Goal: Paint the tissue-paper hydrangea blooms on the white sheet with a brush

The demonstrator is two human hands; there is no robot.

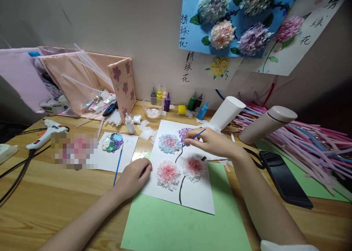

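My right hand (205,142) pinches a thin blue paintbrush (200,133), its tip down by the upper flowers on a white sheet of paper (195,199). Raised tissue-paper flowers stand out from that sheet: a blue one with a pink middle (168,144), a purple one (184,133) partly behind my fingers, and two pink-and-white ones (168,174) lower down. Dark painted stems (181,190) run below them. My left hand (136,173) rests with curled fingers on the sheet's left edge; nothing shows in it. Left of it, a second blue paintbrush (118,164) lies across a smaller paint-smeared paper (129,159).
Green card (178,225) lies under the sheet. Paint bottles (167,102), a clear bowl (152,113) and paper scraps stand behind. At right are two cylinders (268,122), a black phone (284,179) and pipe cleaners (319,148). A glue gun (46,133) lies left; flower pictures (231,19) hang on the wall.
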